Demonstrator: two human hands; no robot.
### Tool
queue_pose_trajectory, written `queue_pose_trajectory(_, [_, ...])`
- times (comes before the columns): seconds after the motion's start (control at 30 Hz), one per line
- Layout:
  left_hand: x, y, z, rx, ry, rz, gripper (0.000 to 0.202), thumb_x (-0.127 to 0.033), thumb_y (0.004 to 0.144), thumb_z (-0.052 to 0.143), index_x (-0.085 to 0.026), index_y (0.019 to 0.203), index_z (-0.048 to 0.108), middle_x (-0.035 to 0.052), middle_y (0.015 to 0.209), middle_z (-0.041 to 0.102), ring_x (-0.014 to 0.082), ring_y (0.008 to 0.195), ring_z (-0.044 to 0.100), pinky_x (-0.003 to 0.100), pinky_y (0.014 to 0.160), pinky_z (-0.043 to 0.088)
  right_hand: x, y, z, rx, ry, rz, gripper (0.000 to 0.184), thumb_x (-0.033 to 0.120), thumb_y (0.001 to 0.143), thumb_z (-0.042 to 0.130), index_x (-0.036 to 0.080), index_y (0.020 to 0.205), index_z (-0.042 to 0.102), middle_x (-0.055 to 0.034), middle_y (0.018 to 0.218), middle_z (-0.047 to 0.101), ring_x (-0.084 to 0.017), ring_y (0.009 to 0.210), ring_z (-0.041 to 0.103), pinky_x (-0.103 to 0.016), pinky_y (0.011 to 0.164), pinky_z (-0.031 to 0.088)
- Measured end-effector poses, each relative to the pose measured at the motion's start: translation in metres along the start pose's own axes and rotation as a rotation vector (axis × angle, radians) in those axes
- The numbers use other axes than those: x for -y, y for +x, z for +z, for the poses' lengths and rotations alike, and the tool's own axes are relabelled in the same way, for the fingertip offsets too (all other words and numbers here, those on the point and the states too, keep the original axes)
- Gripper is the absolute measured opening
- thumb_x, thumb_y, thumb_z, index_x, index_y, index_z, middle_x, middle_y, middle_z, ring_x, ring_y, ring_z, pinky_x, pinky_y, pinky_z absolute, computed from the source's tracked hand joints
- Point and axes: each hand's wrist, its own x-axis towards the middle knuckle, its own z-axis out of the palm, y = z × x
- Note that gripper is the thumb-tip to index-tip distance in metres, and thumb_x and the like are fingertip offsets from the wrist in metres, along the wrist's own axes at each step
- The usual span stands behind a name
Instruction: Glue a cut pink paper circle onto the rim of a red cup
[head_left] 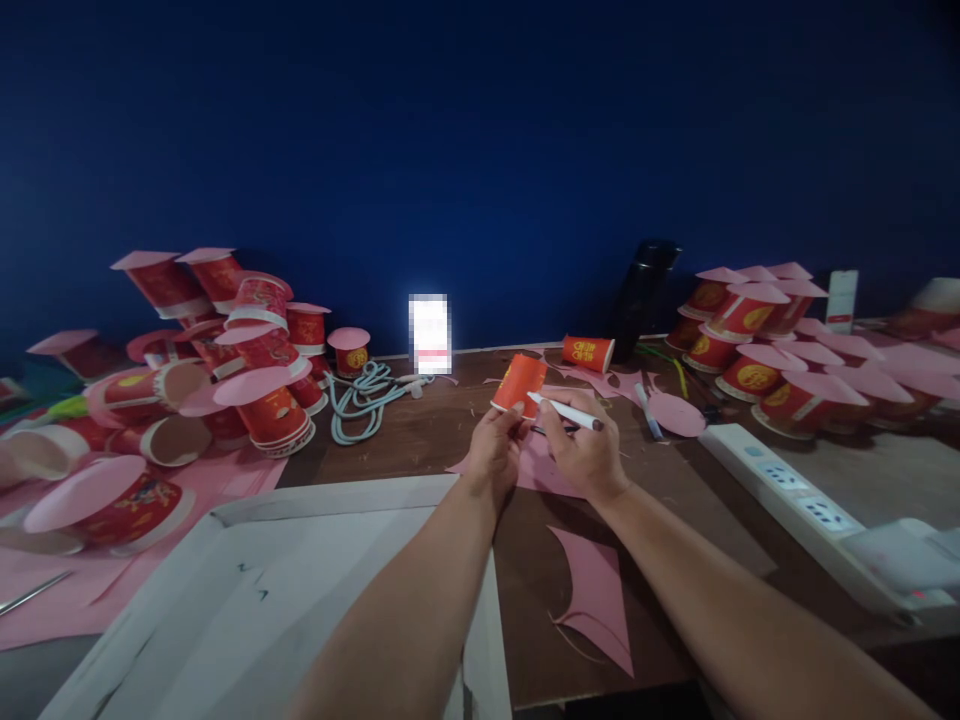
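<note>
My left hand [498, 445] is closed round the rim end of a red paper cup [520, 382], which it holds tilted above the brown table [405, 450]. In my right hand [589, 445] is a white marker pen [568, 411] with a dark end. Its tip points left and meets or nearly meets the cup's side; whether they touch I cannot tell. Pink paper [551, 470] lies beneath both hands. Behind them another red paper cup [589, 352] with gold characters rests on its side.
Red cups topped with pink paper discs are heaped at the left [277, 420] and the right [795, 395]. A white box lid [315, 560] lies front left. Also around are a coiled cable [358, 405], a black bottle [646, 295], a power strip [787, 490] and a pink offcut [596, 590].
</note>
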Motion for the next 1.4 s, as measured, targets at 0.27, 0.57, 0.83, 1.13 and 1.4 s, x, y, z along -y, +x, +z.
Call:
queue_pose_trajectory(0.27, [0.0028,0.0011,-0.0012,0.064,0.006,0.018,0.020,-0.010,0.061,0.076,-0.013,0.078,0.065,0.0023,0.077,0.067,0.0065,0.065,0.058,0.018,0.064,0.044,0.0015,-0.0007,0.0023,0.016,0.015,-0.023,0.014,0.027,0.088,0.055,0.021,0.097,0.064,-0.0061,0.094,0.071,-0.020,0.090,0.066,-0.036,0.083,0.051])
queue_pose_trajectory(0.57, [0.0024,0.0029,-0.0017,0.015,0.001,0.020,0.020,-0.010,0.061,0.075,-0.013,0.078,0.064,0.0013,0.075,0.066,0.0052,0.060,0.057,0.017,0.059,0.042,0.0006,-0.0006,0.0018,0.020,-0.001,0.009,0.013,0.027,0.087,0.055,0.021,0.093,0.065,-0.0059,0.092,0.071,-0.020,0.089,0.065,-0.036,0.083,0.051])
queue_pose_trajectory(0.83, [-0.0004,0.0002,0.0015,-0.013,0.005,0.010,0.018,-0.008,0.063,0.074,-0.013,0.076,0.063,0.0006,0.072,0.064,0.0049,0.058,0.056,0.017,0.059,0.041,-0.0014,-0.0010,0.0021,0.040,0.003,0.013,0.011,0.027,0.085,0.057,0.021,0.089,0.065,-0.0044,0.087,0.072,-0.019,0.083,0.067,-0.035,0.079,0.052])
queue_pose_trajectory(1.13, [-0.0023,-0.0016,0.0029,-0.027,0.006,-0.001,0.017,-0.006,0.065,0.070,-0.013,0.080,0.066,0.0023,0.079,0.067,0.0051,0.061,0.056,0.017,0.059,0.042,0.0012,0.0006,-0.0011,-0.011,0.007,0.020,0.013,0.027,0.087,0.056,0.021,0.093,0.065,-0.0055,0.093,0.071,-0.020,0.088,0.066,-0.036,0.081,0.052])
queue_pose_trajectory(1.4, [-0.0006,-0.0015,0.0017,0.005,0.003,0.003,0.021,-0.009,0.061,0.076,-0.013,0.078,0.064,0.0018,0.077,0.067,0.0054,0.062,0.058,0.018,0.061,0.042,0.0021,0.0002,-0.0002,0.006,0.002,0.002,0.015,0.029,0.087,0.055,0.022,0.094,0.065,-0.0058,0.092,0.072,-0.020,0.087,0.067,-0.036,0.081,0.053])
